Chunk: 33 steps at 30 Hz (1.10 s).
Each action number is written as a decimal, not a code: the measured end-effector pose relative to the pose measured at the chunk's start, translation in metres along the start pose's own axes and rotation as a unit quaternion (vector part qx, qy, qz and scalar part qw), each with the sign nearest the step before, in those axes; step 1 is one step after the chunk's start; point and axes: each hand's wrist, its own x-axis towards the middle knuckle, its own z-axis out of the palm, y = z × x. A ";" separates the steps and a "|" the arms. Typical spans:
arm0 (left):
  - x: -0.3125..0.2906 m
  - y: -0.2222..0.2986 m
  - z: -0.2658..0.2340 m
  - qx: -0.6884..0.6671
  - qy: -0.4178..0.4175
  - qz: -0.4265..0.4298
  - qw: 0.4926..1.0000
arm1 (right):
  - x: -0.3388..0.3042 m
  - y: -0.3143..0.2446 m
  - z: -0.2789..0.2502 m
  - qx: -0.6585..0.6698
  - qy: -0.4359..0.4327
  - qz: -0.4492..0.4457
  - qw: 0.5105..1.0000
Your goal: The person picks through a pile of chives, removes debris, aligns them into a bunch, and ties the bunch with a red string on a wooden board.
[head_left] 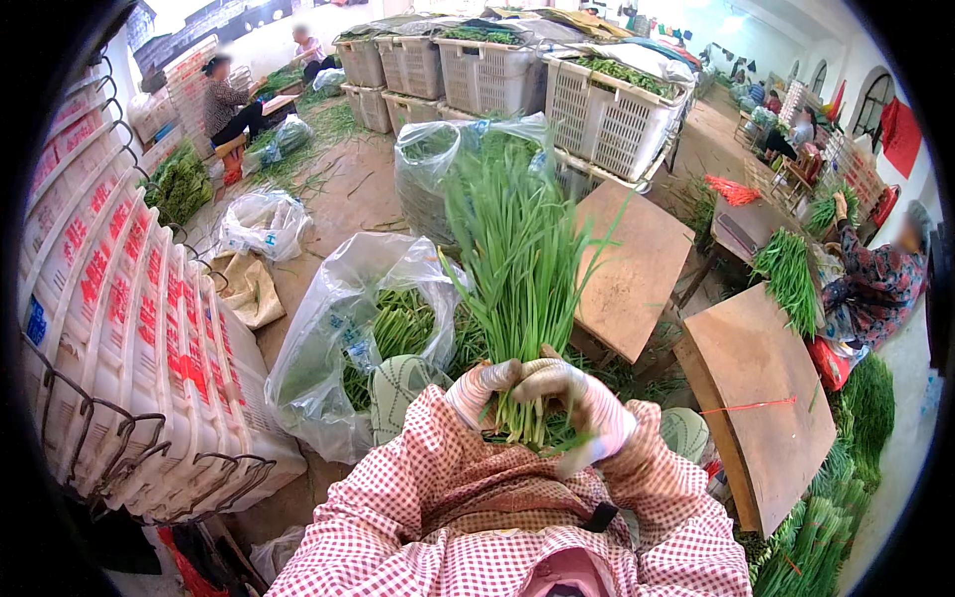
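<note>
A thick bunch of garlic chives (517, 269) stands upright in front of my chest, its long leaves fanning out at the top and its pale stem ends low down. My left hand (481, 392), in a light work glove, is closed round the left side of the stems. On the right side, my right hand (582, 400), gloved too, wraps the stems with its fingers, and its lower part is a little blurred. Just left of the bunch, a clear plastic bag (323, 318) gapes with more cut greens (401, 323) inside.
White crates (189, 348) with red lettering rise at my left. Wooden boards (766, 398) lie to the right, a red tie (756, 406) on one. Loose chives (816, 537) pile up at lower right. Beyond, a person (885, 274) handles greens. Stacked crates (487, 80) stand ahead.
</note>
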 end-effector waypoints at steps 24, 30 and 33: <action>0.111 -0.008 -0.062 0.189 0.179 0.078 0.962 | -0.029 0.103 -0.026 0.402 0.350 0.139 0.835; 0.095 -0.002 -0.015 0.255 0.176 0.069 0.948 | -0.020 0.097 -0.021 0.411 0.407 0.060 0.814; 0.085 -0.013 -0.033 0.599 0.109 0.182 0.772 | -0.016 0.090 -0.021 0.395 0.424 0.054 0.813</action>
